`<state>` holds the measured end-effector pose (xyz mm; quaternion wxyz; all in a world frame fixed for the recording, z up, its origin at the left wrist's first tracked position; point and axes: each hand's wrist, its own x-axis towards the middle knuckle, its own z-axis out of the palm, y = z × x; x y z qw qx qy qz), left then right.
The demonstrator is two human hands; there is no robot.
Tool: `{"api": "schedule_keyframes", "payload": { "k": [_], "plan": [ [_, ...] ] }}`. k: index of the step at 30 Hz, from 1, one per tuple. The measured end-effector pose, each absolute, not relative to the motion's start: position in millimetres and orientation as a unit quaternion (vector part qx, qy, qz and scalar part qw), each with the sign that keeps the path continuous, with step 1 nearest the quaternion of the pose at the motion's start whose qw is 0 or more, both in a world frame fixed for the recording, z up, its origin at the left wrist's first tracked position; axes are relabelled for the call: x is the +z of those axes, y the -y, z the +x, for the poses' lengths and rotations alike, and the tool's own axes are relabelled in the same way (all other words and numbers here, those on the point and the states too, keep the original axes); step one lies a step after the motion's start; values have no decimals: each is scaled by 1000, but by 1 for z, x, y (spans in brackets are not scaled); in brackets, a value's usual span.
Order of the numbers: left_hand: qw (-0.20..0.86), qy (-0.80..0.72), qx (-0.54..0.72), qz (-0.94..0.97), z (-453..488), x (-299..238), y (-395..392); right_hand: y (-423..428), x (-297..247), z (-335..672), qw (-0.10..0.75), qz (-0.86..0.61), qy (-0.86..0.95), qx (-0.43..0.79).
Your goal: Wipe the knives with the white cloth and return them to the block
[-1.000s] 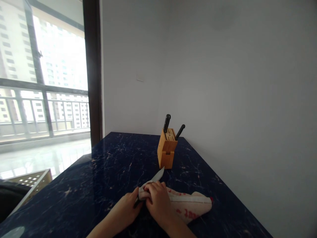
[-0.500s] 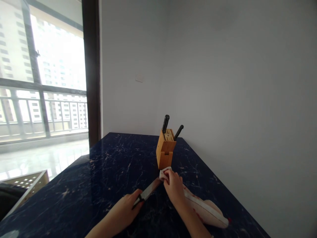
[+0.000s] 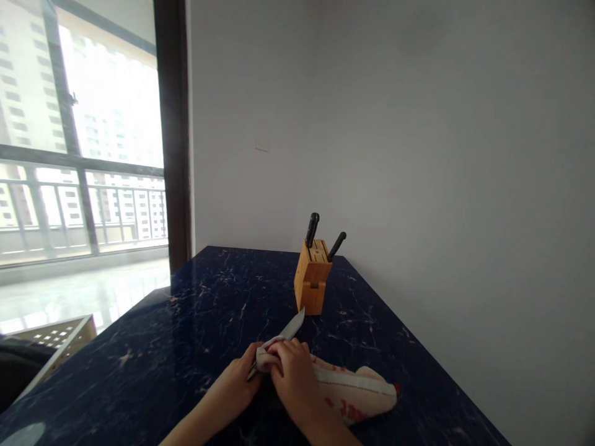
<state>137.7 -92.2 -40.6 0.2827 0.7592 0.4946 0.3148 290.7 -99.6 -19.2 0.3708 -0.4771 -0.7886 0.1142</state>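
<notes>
My left hand point(image 3: 242, 373) is closed around the handle of a knife point(image 3: 294, 325), whose blade points up and away with its tip in front of the knife block. A white cloth with red marks point(image 3: 357, 391) is pinched in my right hand point(image 3: 294, 375), which folds one end around the blade close to the handle. The rest of the cloth trails to the right over the tabletop. Most of the knife's handle is hidden by my left fingers. Beyond the blade stands a wooden knife block point(image 3: 312, 282) with black-handled knives in its slots.
The dark blue marbled table point(image 3: 232, 291) runs back to grey walls. At the lower left is a light perforated crate point(image 3: 69, 341) with dark stuff in it. A pale round object point(image 3: 28, 435) shows at the table's near left corner. Large windows fill the left side.
My right hand has slid the cloth along the blade from near its tip back toward the handle, dragging the cloth's loose part leftward. The blade's tip now shows bare.
</notes>
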Motion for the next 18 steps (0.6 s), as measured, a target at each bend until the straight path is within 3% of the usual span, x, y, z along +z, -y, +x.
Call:
{"api": "schedule_keyframes", "payload": {
  "k": [18],
  "plan": [
    [238,-506,227,797,138,-40,96,102,-25,294,366,-486,787,103]
  ]
}}
